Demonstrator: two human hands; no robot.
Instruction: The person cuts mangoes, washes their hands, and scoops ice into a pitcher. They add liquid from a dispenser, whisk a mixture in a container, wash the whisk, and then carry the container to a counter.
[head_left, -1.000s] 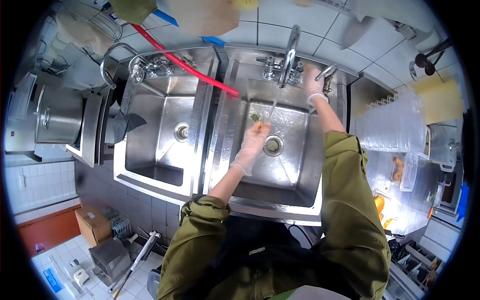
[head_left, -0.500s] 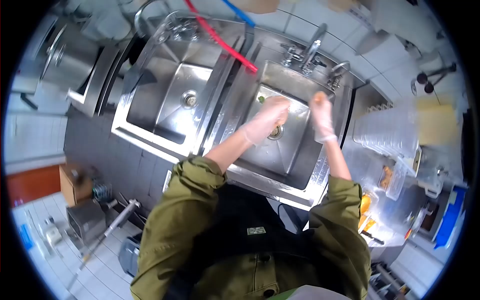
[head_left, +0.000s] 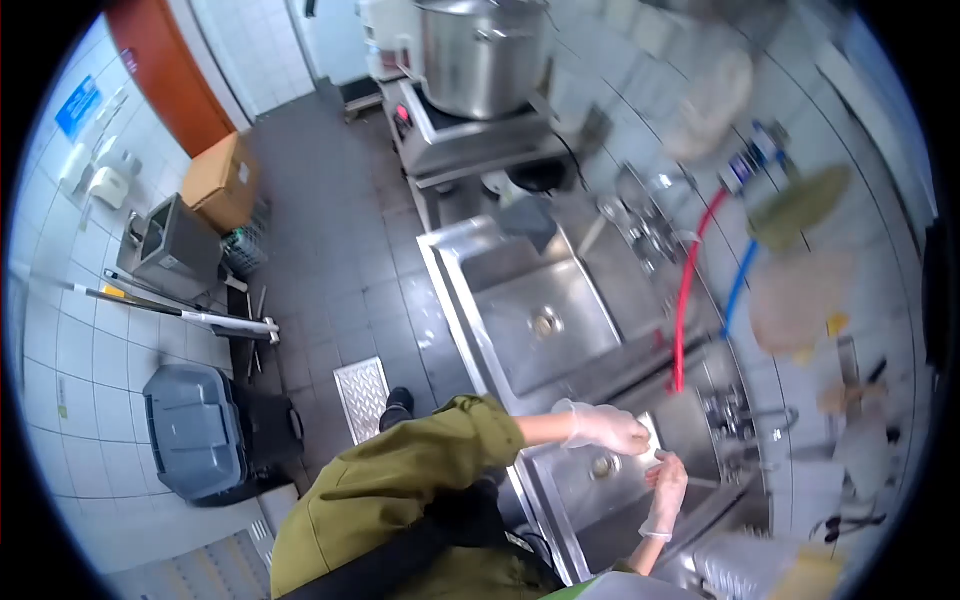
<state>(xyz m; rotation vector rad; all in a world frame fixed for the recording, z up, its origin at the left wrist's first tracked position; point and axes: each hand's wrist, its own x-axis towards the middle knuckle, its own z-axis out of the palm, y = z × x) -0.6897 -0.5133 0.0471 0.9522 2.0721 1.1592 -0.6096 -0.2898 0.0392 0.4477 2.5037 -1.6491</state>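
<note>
Both my hands wear clear thin gloves and are over the basin of the nearer sink (head_left: 690, 425). My left hand (head_left: 605, 430) reaches in from the left, its fingers closed and pointing toward my right hand. Just below it in the view, my right hand (head_left: 667, 492) is raised, with its fingers bent and pressed together. The fingertips of the two hands are close; blur hides whether they touch or hold anything small. The drain (head_left: 604, 466) shows beneath my left hand.
A second sink (head_left: 535, 320) adjoins, with a large steel pot (head_left: 480, 60) on a burner beyond. A red hose (head_left: 690, 290) and a blue hose (head_left: 740, 285) hang by the wall. A lidded grey bin (head_left: 195, 430) and a cardboard box (head_left: 220, 180) stand at left.
The view has swung left, showing more floor, the bin and the pot. My hands have come closer together over the sink. The green scrap seen in the basin earlier no longer shows.
</note>
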